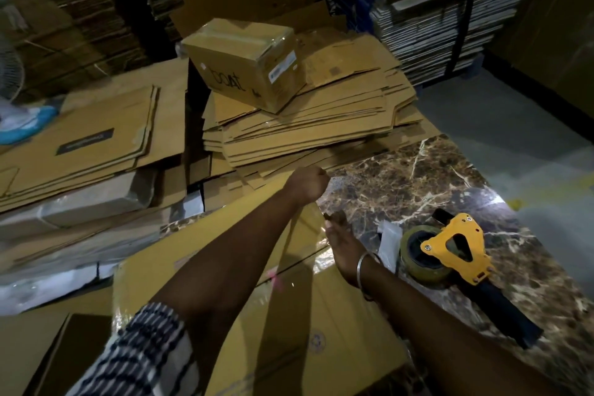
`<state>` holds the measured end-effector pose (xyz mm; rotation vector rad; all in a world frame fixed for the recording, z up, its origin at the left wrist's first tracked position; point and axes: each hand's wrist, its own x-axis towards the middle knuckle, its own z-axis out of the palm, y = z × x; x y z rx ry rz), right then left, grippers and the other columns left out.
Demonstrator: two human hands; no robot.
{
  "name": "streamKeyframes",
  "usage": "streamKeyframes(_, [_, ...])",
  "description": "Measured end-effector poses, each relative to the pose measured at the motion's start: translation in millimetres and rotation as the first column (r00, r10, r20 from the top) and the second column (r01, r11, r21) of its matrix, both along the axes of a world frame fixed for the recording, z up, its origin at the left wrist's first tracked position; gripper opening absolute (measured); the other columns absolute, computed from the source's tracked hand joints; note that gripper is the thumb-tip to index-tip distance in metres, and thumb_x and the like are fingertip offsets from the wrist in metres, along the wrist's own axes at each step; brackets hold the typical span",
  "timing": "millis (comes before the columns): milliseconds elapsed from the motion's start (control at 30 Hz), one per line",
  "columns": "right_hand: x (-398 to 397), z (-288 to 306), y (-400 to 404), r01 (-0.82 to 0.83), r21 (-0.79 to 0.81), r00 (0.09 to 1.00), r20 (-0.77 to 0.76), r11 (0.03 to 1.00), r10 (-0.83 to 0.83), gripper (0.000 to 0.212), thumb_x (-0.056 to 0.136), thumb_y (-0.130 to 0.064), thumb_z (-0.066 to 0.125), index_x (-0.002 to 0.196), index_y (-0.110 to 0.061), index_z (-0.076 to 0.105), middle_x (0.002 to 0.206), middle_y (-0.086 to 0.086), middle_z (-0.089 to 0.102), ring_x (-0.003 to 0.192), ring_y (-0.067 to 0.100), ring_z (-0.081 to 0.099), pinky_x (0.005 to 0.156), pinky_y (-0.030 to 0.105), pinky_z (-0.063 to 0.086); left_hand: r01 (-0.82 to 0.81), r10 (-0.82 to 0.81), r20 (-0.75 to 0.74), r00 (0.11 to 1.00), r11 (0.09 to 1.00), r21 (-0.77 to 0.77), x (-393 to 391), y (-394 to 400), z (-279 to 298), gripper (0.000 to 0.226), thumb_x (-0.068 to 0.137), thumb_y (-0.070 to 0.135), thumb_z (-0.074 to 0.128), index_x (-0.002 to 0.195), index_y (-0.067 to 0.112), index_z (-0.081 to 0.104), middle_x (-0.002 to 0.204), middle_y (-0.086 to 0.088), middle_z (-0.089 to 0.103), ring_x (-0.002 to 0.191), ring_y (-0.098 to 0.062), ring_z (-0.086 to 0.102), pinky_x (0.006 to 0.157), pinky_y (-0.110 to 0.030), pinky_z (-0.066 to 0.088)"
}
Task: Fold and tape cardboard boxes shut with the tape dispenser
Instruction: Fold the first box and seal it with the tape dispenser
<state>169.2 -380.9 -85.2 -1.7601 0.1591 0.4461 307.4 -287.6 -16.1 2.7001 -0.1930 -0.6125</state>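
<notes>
Left hand (307,185) is fisted at arm's reach; right hand (342,246), fingers curled, lies just behind it.

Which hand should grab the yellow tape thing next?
The right hand, probably. It lies open at the box's far edge, close beside the tape dispenser on the table. The left hand is fisted farther off, past the box.
</notes>
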Motion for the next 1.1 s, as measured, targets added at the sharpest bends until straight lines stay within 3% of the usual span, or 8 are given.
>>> streamKeyframes(67, [1,-4,2,0.004,0.034,1.0,0.011,0.999,-0.005,0.046,0.11,-0.029,0.03,0.155,-0.018,0.032,0.161,0.005,0.031,0.151,0.021,0.024,0.108,0.013,0.018,-0.155,0.163,-0.002,0.987,0.933,-0.326,-24,12,3,0.041,0.102,0.033,0.048,0.129,0.007,0.066,0.13,-0.017,0.065,0.112,-0.028,0.062,0.089,-0.033,0.047])
streamKeyframes(133, [2,-3,2,0.007,0.06,1.0,-0.002,0.998,-0.007,0.046,0.11,-0.03,0.031,0.156,-0.022,0.028,0.162,0.0,0.027,0.152,0.018,0.018,0.117,0.022,0.018,-0.161,0.225,0.095,0.97,0.881,-0.445,-56,22,4,0.05,0.101,0.039,0.045,0.144,0.015,0.053,0.14,-0.016,0.059,0.125,-0.025,0.057,0.1,-0.034,0.044])
streamKeyframes(233, [2,-1,0,-0.014,0.054,1.0,-0.008,0.998,0.015,0.047,0.11,-0.028,0.032,0.156,-0.019,0.028,0.148,-0.008,0.036,0.141,0.009,0.027,0.108,0.013,0.02,-0.062,0.153,0.233,0.96,0.932,-0.358,-109,39,-5,0.049,0.106,0.041,0.039,0.153,0.025,0.04,0.157,0.0,0.038,0.149,-0.016,0.025,0.12,-0.035,0.019])
streamKeyframes(400, [0,-5,-2,-0.061,-0.09,0.998,-0.024,0.994,0.059,0.096,0.078,-0.076,0.059,0.156,-0.029,0.031,0.152,-0.002,0.047,0.138,0.023,0.047,0.114,0.037,0.038,0.072,-0.044,0.321,0.946,0.994,-0.077,-189,69,-22,0.059,0.105,0.056,0.023,0.159,0.036,0.013,0.165,0.018,0.008,0.152,-0.003,-0.005,0.124,-0.038,-0.001])
streamKeyframes(600, [-8,1,-5,-0.001,-0.169,0.989,0.145,0.986,0.026,0.103,0.077,-0.062,0.076,0.158,-0.026,0.022,0.152,0.006,0.048,0.138,0.025,0.047,0.11,0.04,0.042,-0.009,-0.014,0.283,0.959,0.997,0.08,-249,105,-27,0.052,0.106,0.056,0.018,0.154,0.054,-0.002,0.161,0.03,-0.014,0.148,0.002,-0.021,0.12,-0.037,-0.012])
streamKeyframes(800, [-11,9,-6,-0.006,-0.422,0.878,0.432,0.907,0.207,0.073,0.087,-0.041,0.075,0.149,-0.019,0.044,0.151,0.011,0.042,0.138,0.034,0.041,0.109,0.045,0.041,-0.26,0.213,0.286,0.934,0.956,0.137,-284,150,-31,0.052,0.099,0.068,0.007,0.148,0.062,-0.007,0.161,0.029,-0.016,0.151,-0.006,-0.019,0.121,-0.043,0.001])
streamKeyframes(933, [-17,10,-4,0.111,-0.585,0.642,0.66,0.803,0.392,0.021,0.084,-0.027,0.073,0.101,-0.015,0.07,0.105,0.011,0.056,0.093,0.037,0.055,0.078,0.043,0.051,-0.358,0.315,0.282,0.906,0.926,0.117,-306,180,-31,0.051,0.101,0.066,0.014,0.149,0.062,-0.003,0.162,0.025,-0.013,0.151,-0.008,-0.015,0.121,-0.048,0.004])
streamKeyframes(1100, [-16,14,1,0.058,-0.668,0.596,0.62,0.742,0.511,0.014,0.086,-0.017,0.061,0.078,-0.008,0.068,0.077,0.012,0.059,0.067,0.036,0.057,0.059,0.043,0.052,-0.42,0.49,0.174,0.854,0.848,-0.323,-305,202,-23,0.05,0.098,0.05,0.05,0.147,0.039,0.044,0.156,0.023,0.026,0.15,-0.005,0.015,0.117,-0.022,0.011])
